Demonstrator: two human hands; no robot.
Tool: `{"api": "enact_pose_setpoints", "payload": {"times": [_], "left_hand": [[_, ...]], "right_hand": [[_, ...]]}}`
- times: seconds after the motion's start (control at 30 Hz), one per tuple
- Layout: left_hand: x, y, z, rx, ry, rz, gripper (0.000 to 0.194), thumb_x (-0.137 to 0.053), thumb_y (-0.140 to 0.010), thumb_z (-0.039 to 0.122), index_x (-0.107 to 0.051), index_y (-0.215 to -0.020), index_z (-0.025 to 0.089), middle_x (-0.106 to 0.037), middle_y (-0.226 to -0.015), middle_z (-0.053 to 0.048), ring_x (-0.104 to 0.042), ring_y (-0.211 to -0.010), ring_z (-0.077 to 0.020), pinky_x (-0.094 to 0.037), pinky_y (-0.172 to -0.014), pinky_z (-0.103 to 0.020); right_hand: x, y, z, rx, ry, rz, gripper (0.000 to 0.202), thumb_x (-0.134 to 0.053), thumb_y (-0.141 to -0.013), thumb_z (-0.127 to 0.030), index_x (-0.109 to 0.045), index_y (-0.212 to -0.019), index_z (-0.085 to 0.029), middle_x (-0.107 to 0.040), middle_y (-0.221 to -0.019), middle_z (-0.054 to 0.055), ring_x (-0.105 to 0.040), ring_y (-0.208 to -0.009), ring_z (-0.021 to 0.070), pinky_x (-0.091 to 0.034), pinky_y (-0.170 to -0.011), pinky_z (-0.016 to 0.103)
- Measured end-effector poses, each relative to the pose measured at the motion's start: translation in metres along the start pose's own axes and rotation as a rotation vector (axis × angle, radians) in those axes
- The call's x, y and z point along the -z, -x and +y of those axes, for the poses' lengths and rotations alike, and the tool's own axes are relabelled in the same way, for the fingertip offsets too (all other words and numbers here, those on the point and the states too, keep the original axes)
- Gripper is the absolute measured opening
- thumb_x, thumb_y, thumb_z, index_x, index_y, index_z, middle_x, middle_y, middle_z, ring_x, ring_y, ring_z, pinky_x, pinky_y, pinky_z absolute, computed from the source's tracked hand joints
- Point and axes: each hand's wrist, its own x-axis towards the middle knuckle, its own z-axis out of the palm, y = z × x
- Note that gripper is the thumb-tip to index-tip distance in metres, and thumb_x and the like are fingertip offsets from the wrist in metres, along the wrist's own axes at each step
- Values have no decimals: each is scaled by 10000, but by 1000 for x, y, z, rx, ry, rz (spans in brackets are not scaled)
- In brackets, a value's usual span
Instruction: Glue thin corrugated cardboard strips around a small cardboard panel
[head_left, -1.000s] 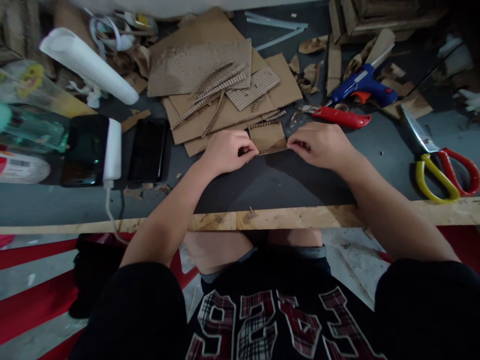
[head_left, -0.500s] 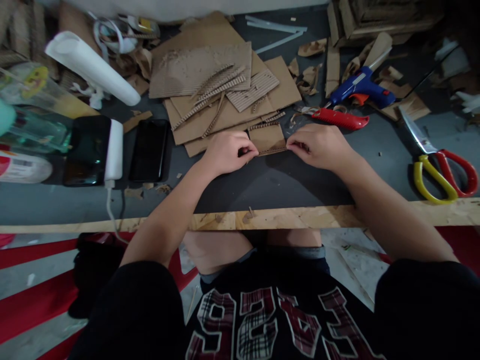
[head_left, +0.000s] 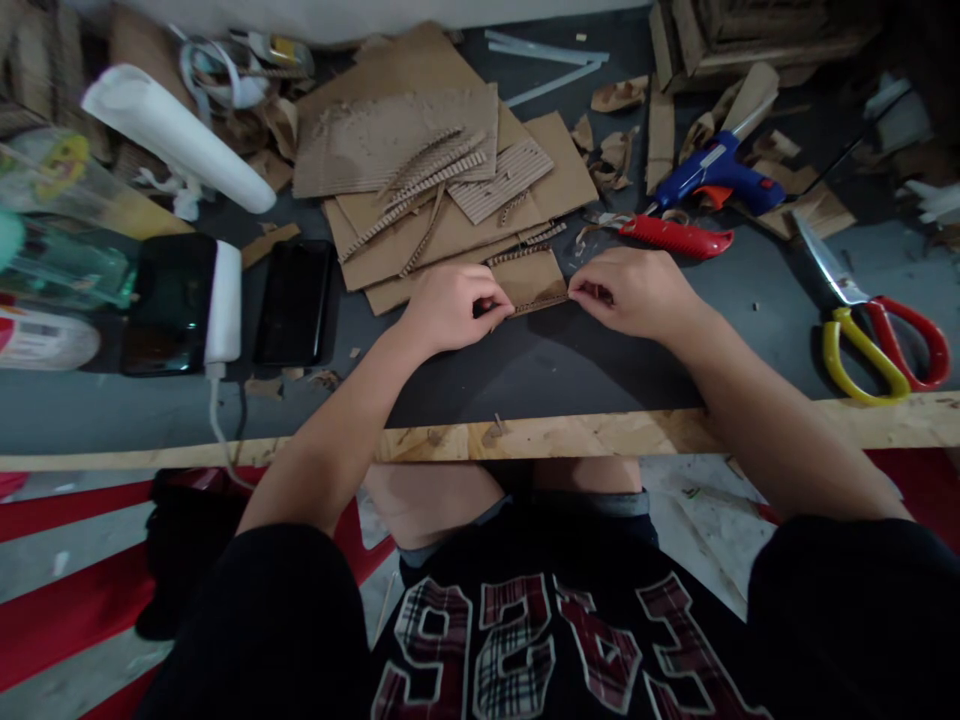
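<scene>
A small rectangular cardboard piece [head_left: 529, 277] lies between my hands, a ridged strip along its far edge. Along the near edge runs a thin corrugated cardboard strip [head_left: 541, 304]. My left hand [head_left: 456, 308] is closed in a pinch at the strip's left end, near the piece's corner. At the right end, the thumb and forefinger of my right hand [head_left: 636, 292] are pressed together on it. My fingers cover both ends of the strip. Just beyond my right hand lies a red-handled cutter [head_left: 679, 236].
Stacked cardboard sheets [head_left: 397, 230] with loose strips lie behind my left hand. A blue glue gun [head_left: 712, 175] and scissors [head_left: 870, 310] are to the right. At left are a phone [head_left: 294, 303], a white power bank [head_left: 225, 305] with a cable, and a white roll [head_left: 180, 140].
The view has shifted slightly. Both hands keep their pinch at the ends of the strip, and the small cardboard piece looks tilted a little more.
</scene>
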Motion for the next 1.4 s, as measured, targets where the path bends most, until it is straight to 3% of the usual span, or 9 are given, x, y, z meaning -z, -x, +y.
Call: {"api": "enact_pose_setpoints", "payload": {"times": [0.7,1.4], "left_hand": [[1,3,8,-14,-132,-29,244,-580,-894,333,-776,-847,196,-691,-794,-32,-608,-719,-145,-365,-602,-271],[0,2,8,4,-88,-45,205,-606,-870,296,-772,-814,189,-692,-775,-23,-593,-690,-138,-374,-606,-274]], "right_hand": [[3,1,0,11,38,-8,271,-467,-948,-299,-725,-927,-216,-740,-893,48,-658,-886,211,-335,-639,310],[0,1,0,13,26,21,267,-478,-938,-294,-731,-914,-213,-743,-894,41,-667,-889,209,-346,-646,311]]}}
